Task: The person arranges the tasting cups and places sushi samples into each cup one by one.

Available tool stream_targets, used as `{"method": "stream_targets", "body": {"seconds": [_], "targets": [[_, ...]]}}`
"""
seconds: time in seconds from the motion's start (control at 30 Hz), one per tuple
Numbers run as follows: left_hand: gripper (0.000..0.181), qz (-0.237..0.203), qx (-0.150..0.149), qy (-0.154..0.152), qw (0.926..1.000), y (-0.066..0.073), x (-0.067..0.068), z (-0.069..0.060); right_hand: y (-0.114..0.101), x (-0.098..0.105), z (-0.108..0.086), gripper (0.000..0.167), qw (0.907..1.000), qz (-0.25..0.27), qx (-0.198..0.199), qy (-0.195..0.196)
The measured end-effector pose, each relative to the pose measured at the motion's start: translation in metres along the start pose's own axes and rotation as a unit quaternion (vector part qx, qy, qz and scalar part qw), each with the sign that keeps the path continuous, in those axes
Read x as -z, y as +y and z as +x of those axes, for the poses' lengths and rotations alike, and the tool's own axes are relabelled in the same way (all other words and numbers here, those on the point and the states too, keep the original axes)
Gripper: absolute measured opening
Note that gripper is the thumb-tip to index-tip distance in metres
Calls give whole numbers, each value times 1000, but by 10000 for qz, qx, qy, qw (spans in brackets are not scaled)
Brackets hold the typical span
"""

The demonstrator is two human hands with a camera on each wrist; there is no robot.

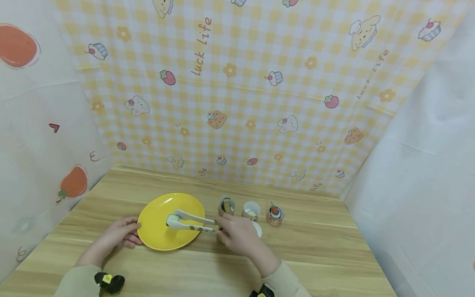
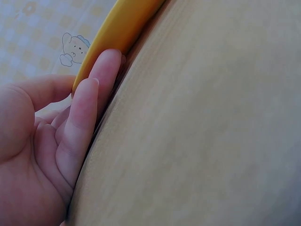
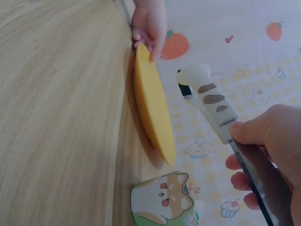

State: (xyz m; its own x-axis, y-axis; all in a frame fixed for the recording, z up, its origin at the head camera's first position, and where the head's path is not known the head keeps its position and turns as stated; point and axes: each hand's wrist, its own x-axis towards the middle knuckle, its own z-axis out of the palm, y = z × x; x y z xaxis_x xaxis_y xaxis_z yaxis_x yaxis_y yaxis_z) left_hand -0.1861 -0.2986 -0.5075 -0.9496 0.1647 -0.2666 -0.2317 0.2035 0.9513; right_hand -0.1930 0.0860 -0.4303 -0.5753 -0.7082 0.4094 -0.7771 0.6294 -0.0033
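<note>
My left hand point(image 1: 124, 232) holds the near left rim of a yellow oval plate point(image 1: 156, 237), thumb over the edge and fingers beneath. In the left wrist view those fingers point(image 2: 81, 115) lie against the plate's underside. My right hand point(image 1: 239, 234) grips metal-handled tongs point(image 3: 217, 101) with white, brown-striped tips. Between the tips is a small piece of what looks like sushi point(image 1: 172, 220), white and pale green with a black band. In the right wrist view only its black part shows, held above the plate, apart from it.
Right of the plate stand small printed paper cups: one with a dark green and tan piece point(image 1: 226, 205), one with a pale yellow piece point(image 1: 251, 211), one with a red-topped piece point(image 1: 275, 212). Another white cup point(image 1: 257, 229) is partly behind my right hand. Patterned cloth point(image 1: 230, 95) walls the wooden table.
</note>
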Motion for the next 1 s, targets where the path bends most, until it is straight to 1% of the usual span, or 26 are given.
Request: {"method": "stream_targets", "body": {"seconds": [0.17, 0.4, 0.6, 0.8, 1.0], "targets": [[61, -9, -43, -25, 10000, 2, -1, 0, 3, 4, -6, 33, 9999, 66, 15, 134], [61, -2, -127, -102, 9999, 2, 0, -1, 10, 7, -16, 30, 9996, 140, -4, 245], [61, -10, -100, -90, 9999, 1, 0, -1, 16, 8, -26, 32, 9989, 258, 54, 379], [60, -26, -102, -94, 9999, 1, -1, -2, 21, 12, -36, 37, 9984, 429, -74, 354], [62, 17, -120, -99, 9999, 3, -1, -3, 26, 14, -46, 38, 9961, 705, -190, 493]]}}
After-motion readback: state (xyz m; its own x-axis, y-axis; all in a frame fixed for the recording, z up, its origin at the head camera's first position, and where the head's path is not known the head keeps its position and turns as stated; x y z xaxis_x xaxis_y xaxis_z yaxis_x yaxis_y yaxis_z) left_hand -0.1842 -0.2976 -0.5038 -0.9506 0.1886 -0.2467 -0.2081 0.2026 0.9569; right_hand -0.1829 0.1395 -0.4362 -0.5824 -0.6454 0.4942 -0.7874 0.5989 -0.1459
